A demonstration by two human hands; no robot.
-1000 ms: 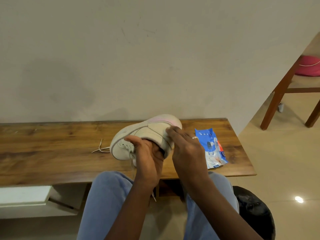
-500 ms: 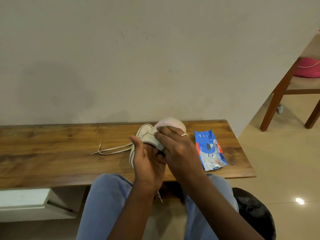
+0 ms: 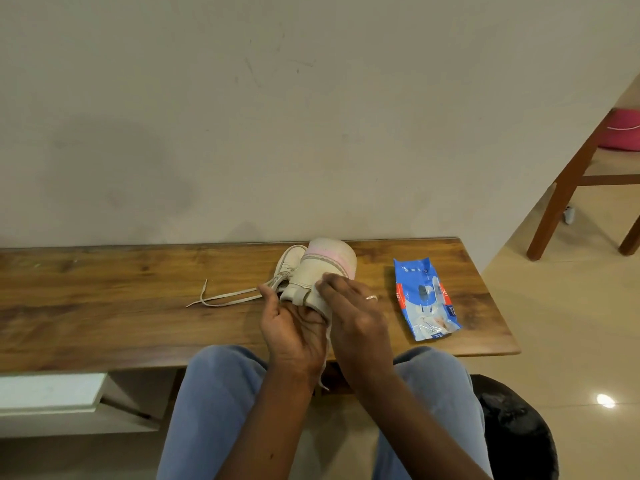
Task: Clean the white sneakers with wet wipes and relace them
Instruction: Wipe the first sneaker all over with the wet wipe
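A white sneaker (image 3: 322, 268) with a pink heel band is held up over the wooden bench (image 3: 104, 306), its heel end facing me and its toe pointing away. My left hand (image 3: 294, 334) grips it from below, thumb at the tongue side and fingers curled into the opening. My right hand (image 3: 353, 313), wearing a ring, presses its straight fingers flat on the heel side. A white strip hangs between my hands; I cannot tell if it is a wipe or lace. A loose lace (image 3: 225, 299) trails left from the shoe across the bench.
A blue pack of wet wipes (image 3: 426, 299) lies on the bench right of my hands. A wall stands right behind the bench. A wooden chair (image 3: 571, 188) with a pink cushion (image 3: 623, 133) stands at right. A black object (image 3: 516, 420) sits on the floor by my right knee.
The sneaker has turned from side-on to heel toward me. The lace has been drawn further out to the left. My right hand slid from the heel top down its side.
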